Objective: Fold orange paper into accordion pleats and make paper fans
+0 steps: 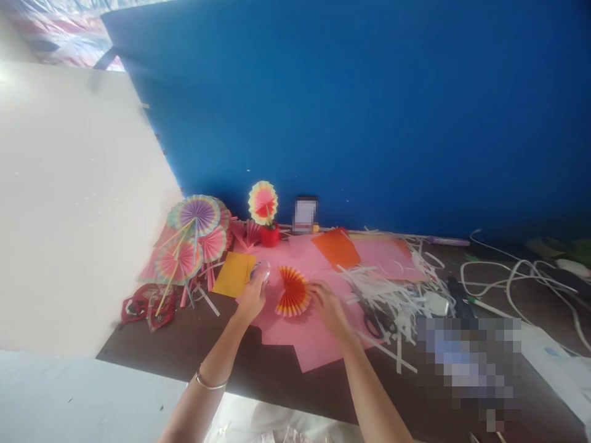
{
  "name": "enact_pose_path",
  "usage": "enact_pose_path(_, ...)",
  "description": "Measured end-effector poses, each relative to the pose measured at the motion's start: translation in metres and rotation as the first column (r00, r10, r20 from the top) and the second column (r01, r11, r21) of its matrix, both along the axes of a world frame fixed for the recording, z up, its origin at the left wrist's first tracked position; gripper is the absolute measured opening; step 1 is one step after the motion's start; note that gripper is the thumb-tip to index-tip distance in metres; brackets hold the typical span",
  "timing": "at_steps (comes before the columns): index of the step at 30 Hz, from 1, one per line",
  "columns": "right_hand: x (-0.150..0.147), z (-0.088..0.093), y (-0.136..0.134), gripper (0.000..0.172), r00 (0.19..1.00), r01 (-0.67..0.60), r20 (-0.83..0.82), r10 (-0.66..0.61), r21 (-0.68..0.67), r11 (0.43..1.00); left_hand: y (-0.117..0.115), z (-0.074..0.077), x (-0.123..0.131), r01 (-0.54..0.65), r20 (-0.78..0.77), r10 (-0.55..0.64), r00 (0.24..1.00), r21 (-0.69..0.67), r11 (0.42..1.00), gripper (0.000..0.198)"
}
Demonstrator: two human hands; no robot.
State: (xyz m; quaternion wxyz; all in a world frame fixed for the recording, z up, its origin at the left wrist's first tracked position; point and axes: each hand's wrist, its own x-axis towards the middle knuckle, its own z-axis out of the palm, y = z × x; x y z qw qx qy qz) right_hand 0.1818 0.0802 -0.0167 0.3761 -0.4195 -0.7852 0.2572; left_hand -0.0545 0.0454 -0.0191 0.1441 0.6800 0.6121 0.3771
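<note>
A pleated paper fan (292, 292), orange and yellow with red, lies half spread on a pink sheet (300, 332) on the dark table. My right hand (327, 303) touches the fan's right edge with its fingertips. My left hand (252, 295) is closed around a small clear object (261, 269), perhaps a tape roll, just left of the fan. A bracelet sits on my left wrist.
Finished paper fans on sticks (194, 237) lie at the left, one stands in a red pot (269, 234). Yellow (233, 274) and orange (337, 248) sheets, white paper strips (392, 295), scissors (376, 320) and white cables (521, 277) lie around. A blue wall stands behind.
</note>
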Motion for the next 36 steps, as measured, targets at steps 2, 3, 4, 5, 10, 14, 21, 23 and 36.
enact_pose_path(2,0.002,0.002,0.001,0.026,1.0,0.004,0.014,-0.004,0.011,1.0,-0.001,0.001,0.001,-0.018,0.019,0.019,1.0,-0.058,0.998,0.04)
enact_pose_path(3,0.002,0.003,0.001,0.028,1.0,0.008,0.022,-0.009,0.022,1.0,-0.001,0.001,0.002,-0.013,0.015,0.014,1.0,-0.071,0.997,0.037)
enact_pose_path(4,0.003,0.005,0.001,0.029,0.999,0.017,0.032,-0.018,0.037,0.999,-0.001,0.002,0.003,0.001,0.007,0.0,1.0,-0.068,0.998,0.033)
enact_pose_path(5,0.003,0.006,0.001,0.03,0.999,0.035,0.038,-0.038,0.058,0.998,-0.002,0.003,0.004,0.02,0.0,-0.02,1.0,-0.053,0.998,0.029)
enact_pose_path(10,-0.006,0.014,-0.007,0.024,0.991,0.131,-0.055,-0.125,0.127,0.983,-0.004,0.006,0.01,0.122,-0.01,-0.122,0.992,0.006,0.992,0.023)
enact_pose_path(14,-0.025,0.017,-0.021,0.025,0.988,0.074,-0.142,-0.064,0.068,0.995,-0.008,0.011,0.016,0.282,0.027,-0.281,0.959,-0.046,0.958,0.026)
enact_pose_path(21,-0.036,0.017,-0.027,0.03,0.966,0.032,-0.255,-0.035,-0.016,0.999,-0.012,0.018,0.023,0.397,-0.013,-0.397,0.918,0.0,0.918,0.029)
enact_pose_path(23,-0.034,0.018,-0.026,0.029,0.961,0.034,-0.274,-0.044,-0.043,0.999,-0.011,0.015,0.024,0.427,-0.026,-0.426,0.904,0.019,0.904,0.029)
enact_pose_path(36,-0.028,0.024,-0.024,0.014,0.882,-0.045,-0.47,-0.044,-0.176,0.983,-0.017,0.031,0.024,0.523,-0.162,-0.532,0.831,-0.099,0.847,0.034)
